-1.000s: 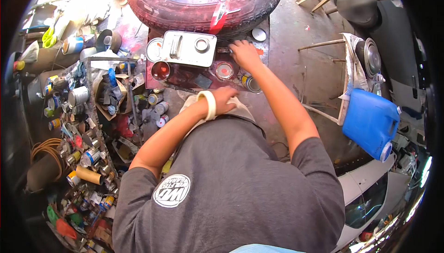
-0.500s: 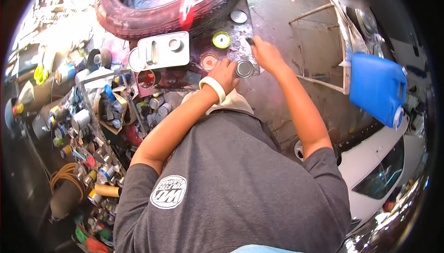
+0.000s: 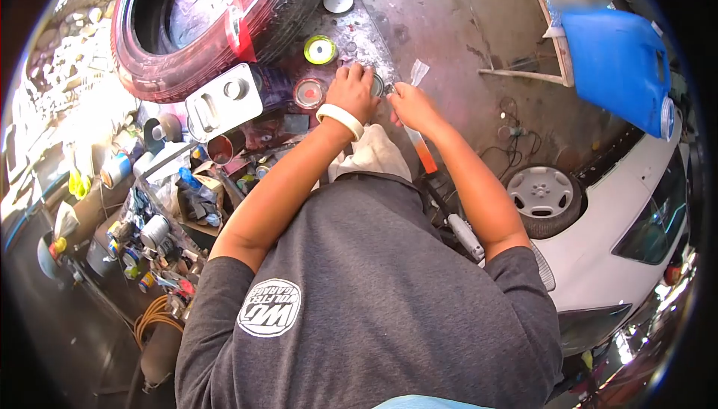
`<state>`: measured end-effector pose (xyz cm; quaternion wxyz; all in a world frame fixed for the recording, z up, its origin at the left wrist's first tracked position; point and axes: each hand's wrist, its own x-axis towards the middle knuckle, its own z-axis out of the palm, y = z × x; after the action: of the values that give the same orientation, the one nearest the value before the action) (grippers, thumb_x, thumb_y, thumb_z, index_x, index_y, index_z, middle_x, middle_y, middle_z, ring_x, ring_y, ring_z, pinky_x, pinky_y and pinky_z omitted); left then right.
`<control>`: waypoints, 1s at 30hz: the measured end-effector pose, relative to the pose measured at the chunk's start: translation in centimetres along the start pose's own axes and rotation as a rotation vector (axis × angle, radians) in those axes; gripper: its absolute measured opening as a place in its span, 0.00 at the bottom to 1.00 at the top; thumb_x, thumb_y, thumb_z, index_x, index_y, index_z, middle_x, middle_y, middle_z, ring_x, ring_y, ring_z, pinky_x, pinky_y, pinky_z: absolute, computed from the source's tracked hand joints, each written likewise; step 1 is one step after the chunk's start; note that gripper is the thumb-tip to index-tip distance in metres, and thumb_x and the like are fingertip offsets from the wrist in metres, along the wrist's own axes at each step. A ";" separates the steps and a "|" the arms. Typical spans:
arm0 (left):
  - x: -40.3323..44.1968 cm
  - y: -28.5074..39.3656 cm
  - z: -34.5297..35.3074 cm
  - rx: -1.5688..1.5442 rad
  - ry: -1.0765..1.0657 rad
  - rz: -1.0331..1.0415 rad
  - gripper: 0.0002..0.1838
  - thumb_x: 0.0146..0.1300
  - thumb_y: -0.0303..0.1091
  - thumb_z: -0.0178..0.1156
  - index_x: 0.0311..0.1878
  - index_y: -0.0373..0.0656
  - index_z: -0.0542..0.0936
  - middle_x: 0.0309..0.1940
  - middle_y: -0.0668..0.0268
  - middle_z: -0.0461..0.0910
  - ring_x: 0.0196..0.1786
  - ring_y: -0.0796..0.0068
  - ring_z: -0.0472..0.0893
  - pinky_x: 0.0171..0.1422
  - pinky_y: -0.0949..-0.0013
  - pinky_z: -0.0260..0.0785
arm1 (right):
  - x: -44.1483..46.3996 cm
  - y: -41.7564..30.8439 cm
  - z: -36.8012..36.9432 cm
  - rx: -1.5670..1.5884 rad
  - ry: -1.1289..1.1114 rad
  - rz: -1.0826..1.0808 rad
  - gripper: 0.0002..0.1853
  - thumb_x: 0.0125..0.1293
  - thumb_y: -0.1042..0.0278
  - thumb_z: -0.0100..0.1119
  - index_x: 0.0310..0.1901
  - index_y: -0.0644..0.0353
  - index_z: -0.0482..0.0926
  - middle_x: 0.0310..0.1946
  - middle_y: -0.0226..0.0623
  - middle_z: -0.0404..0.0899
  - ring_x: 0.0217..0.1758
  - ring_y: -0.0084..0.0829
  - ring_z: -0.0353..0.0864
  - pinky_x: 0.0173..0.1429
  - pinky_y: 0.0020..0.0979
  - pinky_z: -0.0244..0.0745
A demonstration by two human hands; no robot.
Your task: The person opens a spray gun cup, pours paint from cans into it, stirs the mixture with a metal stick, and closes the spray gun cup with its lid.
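Observation:
My left hand (image 3: 351, 93), with a pale band on the wrist, has its fingers bent against the side of a small round can (image 3: 378, 85). The hand covers much of the can. Just right of it, my right hand (image 3: 413, 107) is closed, fingertips close to the can's rim. A flat strip-like tool (image 3: 425, 156) with an orange end shows below that hand, and a clear piece sticks out above it. Its middle is hidden by the hand. Left of my left hand is an open can with red contents (image 3: 309, 93). A yellow-green rimmed can (image 3: 320, 50) stands farther back.
A tyre (image 3: 217, 50) lies on the worktable, with a white rectangular tin (image 3: 224, 102) before it and a round lid (image 3: 339, 1) behind. Cluttered cans fill the left. At right are a blue jerrycan (image 3: 617, 65), a wheel (image 3: 542, 194) and a white car (image 3: 621, 207).
My view has turned, so the table shifts left. My right hand has come down and closer to the can; the orange-ended strip now shows beneath it. My left hand stays by the can.

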<state>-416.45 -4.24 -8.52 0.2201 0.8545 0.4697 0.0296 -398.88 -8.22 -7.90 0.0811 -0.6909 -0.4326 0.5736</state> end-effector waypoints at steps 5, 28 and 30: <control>0.0 0.1 0.1 0.012 0.020 0.022 0.37 0.52 0.41 0.77 0.64 0.36 0.77 0.54 0.53 0.77 0.58 0.50 0.76 0.64 0.56 0.73 | 0.3 0.7 0.9 0.011 0.014 0.002 0.13 0.75 0.63 0.52 0.38 0.65 0.77 0.23 0.41 0.86 0.25 0.34 0.88 0.37 0.38 0.82; 0.7 -0.3 -0.5 -0.021 -0.038 0.012 0.33 0.48 0.38 0.74 0.60 0.37 0.79 0.52 0.52 0.78 0.57 0.48 0.76 0.62 0.53 0.74 | 3.1 6.2 1.4 -0.385 0.286 -0.682 0.10 0.75 0.59 0.58 0.43 0.58 0.74 0.27 0.50 0.82 0.36 0.55 0.84 0.44 0.50 0.76; 0.9 -0.3 -0.6 -0.008 -0.064 0.014 0.33 0.48 0.38 0.74 0.59 0.37 0.79 0.51 0.52 0.78 0.57 0.48 0.76 0.62 0.53 0.74 | 2.8 5.7 1.1 -0.419 0.267 -0.660 0.10 0.74 0.59 0.59 0.43 0.56 0.75 0.28 0.50 0.83 0.38 0.56 0.84 0.45 0.54 0.76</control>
<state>-416.33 -3.12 -8.30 0.2382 0.8574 0.4563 0.0055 -397.00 -10.22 -13.74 0.1738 -0.5848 -0.7241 0.3216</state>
